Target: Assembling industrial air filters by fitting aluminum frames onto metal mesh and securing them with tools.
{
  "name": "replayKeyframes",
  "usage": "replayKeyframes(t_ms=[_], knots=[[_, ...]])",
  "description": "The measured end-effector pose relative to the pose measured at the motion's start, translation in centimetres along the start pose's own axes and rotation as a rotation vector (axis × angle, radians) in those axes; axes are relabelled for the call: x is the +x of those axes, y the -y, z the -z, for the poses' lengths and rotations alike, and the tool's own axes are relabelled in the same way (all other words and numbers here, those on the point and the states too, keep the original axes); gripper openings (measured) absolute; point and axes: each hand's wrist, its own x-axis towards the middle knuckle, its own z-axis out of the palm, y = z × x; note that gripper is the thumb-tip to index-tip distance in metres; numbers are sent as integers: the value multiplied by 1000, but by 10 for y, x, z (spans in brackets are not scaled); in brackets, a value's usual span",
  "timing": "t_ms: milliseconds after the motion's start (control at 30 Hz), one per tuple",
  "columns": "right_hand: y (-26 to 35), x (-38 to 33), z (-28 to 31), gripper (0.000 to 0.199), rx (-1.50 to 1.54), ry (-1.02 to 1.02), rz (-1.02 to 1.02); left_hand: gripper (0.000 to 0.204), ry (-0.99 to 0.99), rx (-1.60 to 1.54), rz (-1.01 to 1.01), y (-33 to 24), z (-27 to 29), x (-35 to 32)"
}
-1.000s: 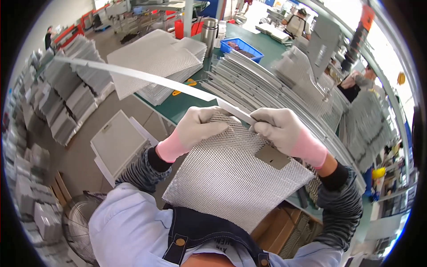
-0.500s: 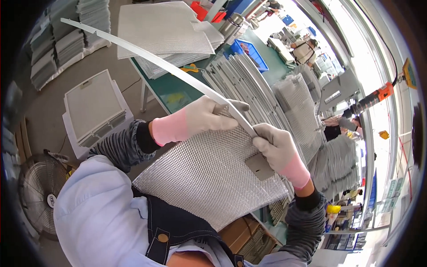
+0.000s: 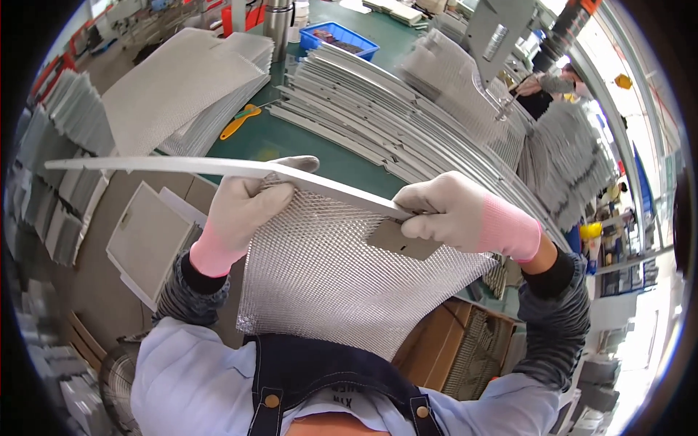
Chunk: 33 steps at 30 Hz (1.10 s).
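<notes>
Metal mesh (image 3: 342, 283) hangs between the two gloved hands, held up in front of the chest over the near edge of the green table (image 3: 291, 142). The left hand (image 3: 243, 211) is clenched on the sheet's upper left corner, thumb laid along a long pale strip (image 3: 218, 171) that runs across the mesh's top edge and juts far out to the left. The right hand (image 3: 451, 214) pinches the right end of that strip together with a small flat metal tab (image 3: 400, 240) set against the mesh.

Compared with a second ago, the strip sits lower and flatter along the mesh's top edge, and the hands are spread wider apart along it; the mesh looks stretched more evenly under the strip, so the strip appears to be seating onto the edge, though the joint itself is hidden by the fingers.

Beyond the hands, rows of like strips (image 3: 378, 102) fan across the table. At far left lies a stack of mesh sheets (image 3: 182, 87), with a yellow knife (image 3: 240, 120) beside it and a blue bin (image 3: 338, 40) farther back. A framed panel (image 3: 149, 240) lies on the floor at left. Another person (image 3: 552, 83) works at far right.
</notes>
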Motion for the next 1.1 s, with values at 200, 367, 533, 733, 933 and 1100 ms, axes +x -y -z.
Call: replayKeyframes(t_ms=[200, 367, 533, 733, 933, 1100], knots=[[4, -4, -9, 26, 216, 32, -68, 42, -51, -57, -93, 1, -13, 2], [-40, -47, -3, 27, -106, -55, -11, 39, -122, -141, 36, 6, 11, -9], [-51, -91, 2, 24, 113, -134, -252, 42, -200, -31, 57, 31, 56, -15], [-67, -116, -10, 44, 195, -178, -146, 52, -232, -38, 29, 47, 72, -11], [-78, -136, -28, 34, 207, -352, -64, 42, -343, -50, 130, 17, 21, -13], [-76, -138, -32, 30, 186, -192, -77, 33, -239, -361, 13, 4, -10, -17]])
